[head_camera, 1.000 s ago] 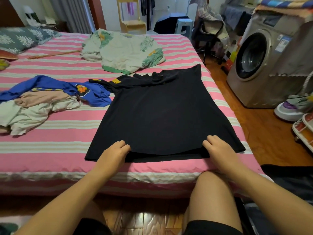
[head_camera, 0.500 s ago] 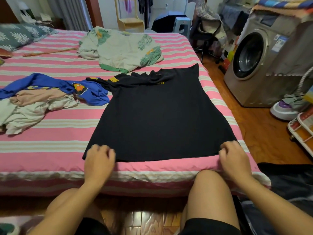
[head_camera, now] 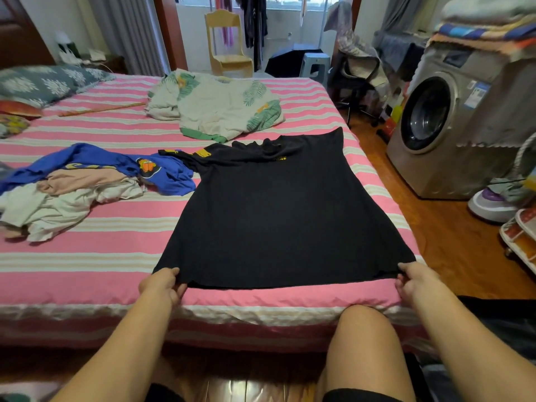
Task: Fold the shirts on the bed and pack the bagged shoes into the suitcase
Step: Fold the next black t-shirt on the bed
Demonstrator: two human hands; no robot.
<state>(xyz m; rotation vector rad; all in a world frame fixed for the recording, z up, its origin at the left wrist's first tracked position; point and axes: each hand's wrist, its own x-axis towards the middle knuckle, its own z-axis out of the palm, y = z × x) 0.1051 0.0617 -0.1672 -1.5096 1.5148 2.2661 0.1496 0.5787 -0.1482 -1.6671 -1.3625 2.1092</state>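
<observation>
With the left hand [head_camera: 162, 287] and right hand [head_camera: 416, 281] each pinching a hem corner of the black shirt [head_camera: 278, 216], pulling evenly should flatten it on the bed [head_camera: 87, 256].

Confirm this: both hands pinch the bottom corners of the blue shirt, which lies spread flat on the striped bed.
Not quite. The head view shows the left hand and the right hand pinching the bottom corners of the black shirt, spread flat on the striped bed. The blue shirt lies crumpled to its left.
</observation>
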